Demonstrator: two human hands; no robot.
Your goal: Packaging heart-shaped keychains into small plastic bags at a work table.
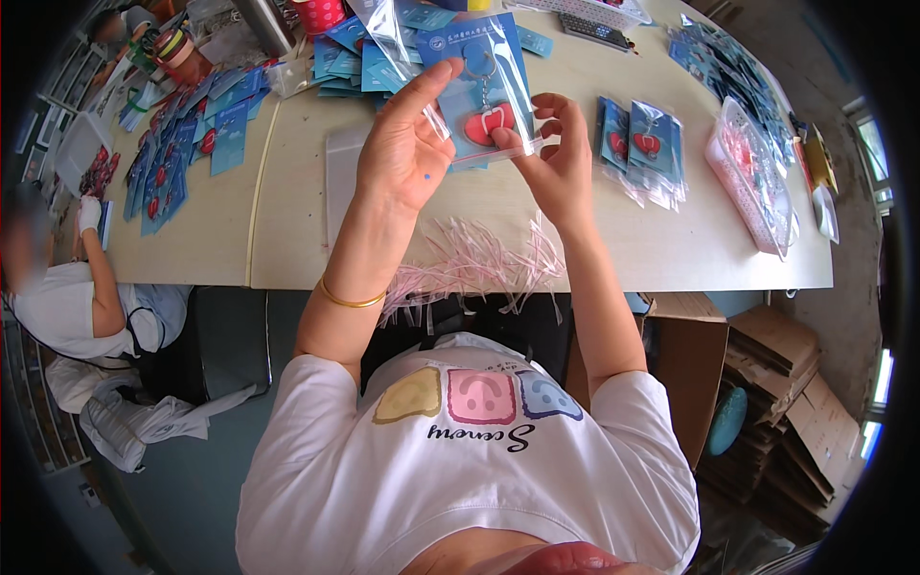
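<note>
Above the table I hold a clear plastic bag (388,34) with a blue card (511,62) inside. On the card lies a keychain with a red heart-shaped pendant (484,126) and a metal ring. My left hand (407,144) grips the bag's left side, thumb in front and the other fingers hidden behind it. With the thumb at the bottom edge and fingers along the right side, my right hand (556,158) pinches the lower right corner. Behind the bag, more blue cards (345,67) lie in a loose pile.
Pink-and-white strips (479,259) hang over the near table edge. Bagged keychain cards (656,144) lie at right, beside a pink basket (752,182). More cards (163,172) are spread at left, near a seated person (86,287). Cardboard (776,383) is stacked below right.
</note>
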